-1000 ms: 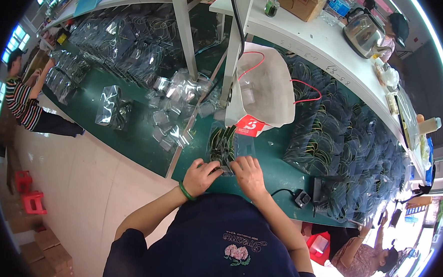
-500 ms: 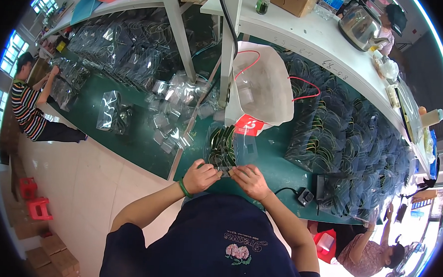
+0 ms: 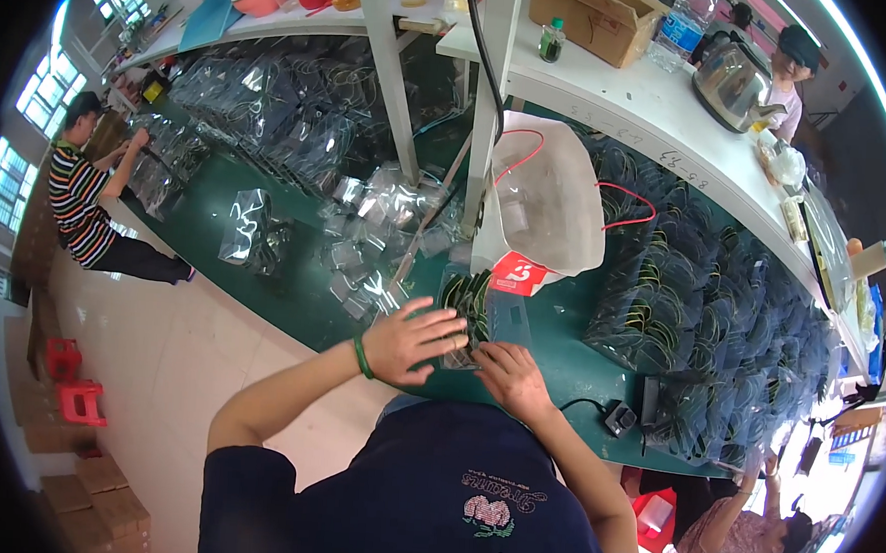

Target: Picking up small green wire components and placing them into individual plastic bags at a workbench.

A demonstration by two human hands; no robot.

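A clear plastic packet [image 3: 470, 300] holding several dark curved pieces with green-yellow edges lies on the green table in front of me. My left hand [image 3: 414, 342] is open, its fingers spread over the packet's near left part. At the near right corner, my right hand [image 3: 513, 377] has bent fingers and thumb closed on the packet's edge. A clear flap with a cut-out [image 3: 513, 323] sticks out on the packet's right side. Part of the packet's near end is hidden under my fingers.
Behind the packet stands a white paper bag [image 3: 557, 197] with red handles. Loose small clear bags [image 3: 369, 263] lie to its left. Filled dark packets [image 3: 701, 320] crowd the right. A small black camera [image 3: 619, 418] sits near the edge. Co-workers [image 3: 92, 193] stand left and lower right.
My left hand has let go of the packet's near edge, opened and moved up over its left side. My right hand stays at the near right corner. The whole view has shifted slightly.
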